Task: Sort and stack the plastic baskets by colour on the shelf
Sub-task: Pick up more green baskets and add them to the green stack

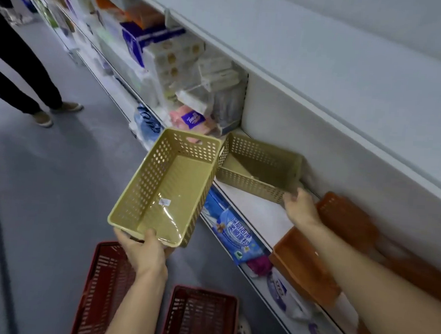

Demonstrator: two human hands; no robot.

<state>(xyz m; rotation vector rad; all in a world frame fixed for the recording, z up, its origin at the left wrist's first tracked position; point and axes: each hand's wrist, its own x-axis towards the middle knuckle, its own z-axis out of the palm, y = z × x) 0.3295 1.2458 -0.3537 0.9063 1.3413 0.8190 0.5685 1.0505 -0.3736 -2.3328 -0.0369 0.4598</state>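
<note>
Left hand (145, 252) clamps thumb-over-rim on the near end of a beige basket (166, 189) held in the air off the shelf (260, 210); right hand (298, 206) closes its fingers on the near corner of a second beige basket (259, 169), on the shelf at two o'clock from the first. Nesting well likely means squaring the rims and lowering level. Perforated, glossy rectangular plastic; orange baskets (306, 265) sit at four o'clock.

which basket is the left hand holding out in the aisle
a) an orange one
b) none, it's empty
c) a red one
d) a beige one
d: the left hand grips the near end of a beige basket held off the shelf, while the red baskets sit on the floor below.
</note>
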